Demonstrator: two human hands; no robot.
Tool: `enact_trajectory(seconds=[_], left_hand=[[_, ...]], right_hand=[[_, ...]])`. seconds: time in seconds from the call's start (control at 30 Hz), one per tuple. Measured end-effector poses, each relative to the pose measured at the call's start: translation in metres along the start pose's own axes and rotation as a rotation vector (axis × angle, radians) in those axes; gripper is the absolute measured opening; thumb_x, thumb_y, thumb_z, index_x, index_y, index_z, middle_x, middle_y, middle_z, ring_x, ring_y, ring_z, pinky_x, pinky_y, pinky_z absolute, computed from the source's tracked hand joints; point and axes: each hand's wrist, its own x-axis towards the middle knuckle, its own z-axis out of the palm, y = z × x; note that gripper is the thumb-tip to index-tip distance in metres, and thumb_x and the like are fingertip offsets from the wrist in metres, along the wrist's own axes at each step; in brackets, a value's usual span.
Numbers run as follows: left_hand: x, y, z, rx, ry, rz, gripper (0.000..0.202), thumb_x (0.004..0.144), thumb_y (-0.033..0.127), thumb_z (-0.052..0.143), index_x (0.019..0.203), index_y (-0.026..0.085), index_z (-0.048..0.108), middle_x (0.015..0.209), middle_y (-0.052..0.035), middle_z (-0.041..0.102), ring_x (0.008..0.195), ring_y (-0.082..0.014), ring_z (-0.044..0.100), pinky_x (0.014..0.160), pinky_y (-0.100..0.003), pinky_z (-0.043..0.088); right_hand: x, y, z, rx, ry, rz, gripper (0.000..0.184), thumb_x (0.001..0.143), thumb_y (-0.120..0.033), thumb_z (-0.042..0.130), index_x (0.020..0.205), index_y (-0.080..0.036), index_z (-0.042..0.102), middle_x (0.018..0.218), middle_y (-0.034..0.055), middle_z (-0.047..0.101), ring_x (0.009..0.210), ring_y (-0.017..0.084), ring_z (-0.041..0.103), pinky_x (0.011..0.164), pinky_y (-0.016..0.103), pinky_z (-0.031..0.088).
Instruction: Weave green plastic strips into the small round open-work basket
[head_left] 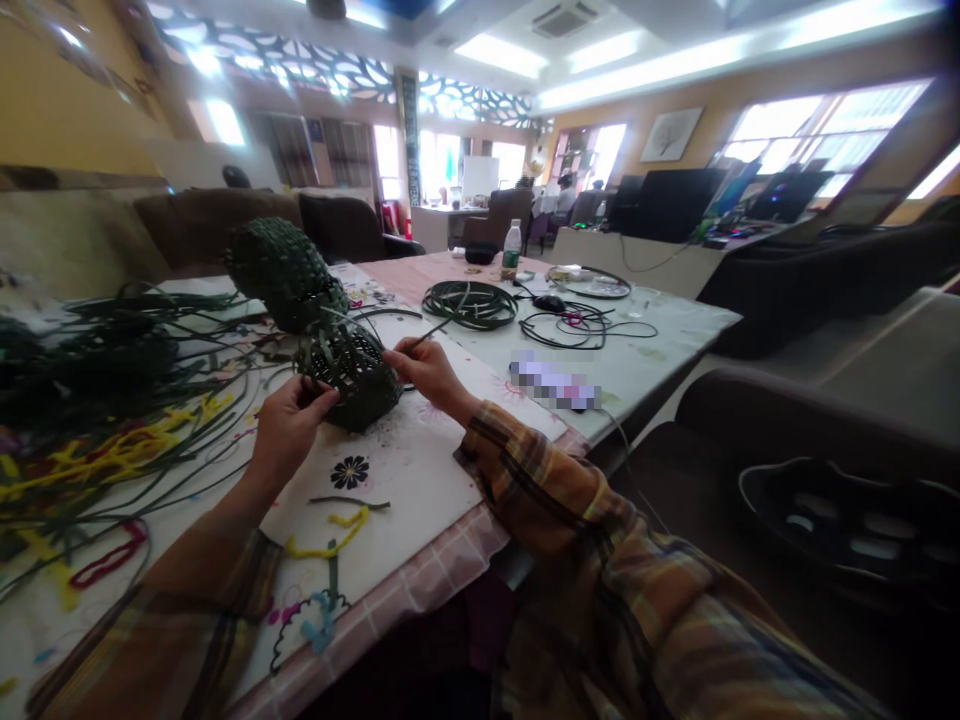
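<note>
A small dark green woven basket [354, 375] lies on its side on the white flowered cloth [420, 470]. My left hand [289, 425] grips its near left edge, fingers curled around the rim. My right hand [424, 368] is closed in a pinch on a thin dark green strip [442, 325] that runs up and to the right from the basket. A second, larger green woven piece [281, 270] stands just behind the basket.
Loose green, yellow and red strips [97, 440] spread over the table's left side. A coil of green strip [470, 303], black cables [577, 325], a computer mouse [550, 302] and a water bottle [511, 250] lie farther back. Dark chairs [825, 400] stand to the right.
</note>
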Motion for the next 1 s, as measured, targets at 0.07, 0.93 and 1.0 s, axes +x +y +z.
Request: enact_trajectory(seconds=[0.07,0.93,1.0], left_hand=[[0.001,-0.003,-0.003,-0.017,-0.001,-0.008,0.038,0.062,0.05,0.077,0.08,0.018,0.064,0.073,-0.0003,0.063,0.069,-0.0154,0.056,0.067,-0.028,0.045],[-0.009,0.005,0.008,-0.032,0.034,-0.041,0.036,0.06,0.049,0.082,0.079,0.02,0.074,0.072,-0.0004,0.068,0.069,-0.0158,0.057,0.068,-0.028,0.045],[-0.009,0.005,0.008,-0.014,0.024,-0.036,0.037,0.061,0.05,0.082,0.08,0.02,0.074,0.072,-0.0007,0.068,0.069,-0.0164,0.057,0.068,-0.028,0.046]], right_hand=[[-0.001,-0.003,0.0,0.048,-0.043,0.01,0.046,0.071,-0.059,0.079,0.074,-0.018,0.059,0.053,-0.0078,0.051,0.052,0.007,0.045,0.051,0.022,0.035],[0.04,-0.102,0.035,-1.052,-0.341,-0.813,0.02,0.099,-0.023,0.059,0.081,-0.018,0.062,0.092,0.002,0.058,0.098,0.017,0.052,0.092,0.032,0.042],[0.056,-0.109,0.038,-1.005,-0.392,-0.783,0.022,0.098,-0.022,0.06,0.077,-0.016,0.062,0.089,0.0,0.055,0.092,0.013,0.052,0.088,0.029,0.042]])
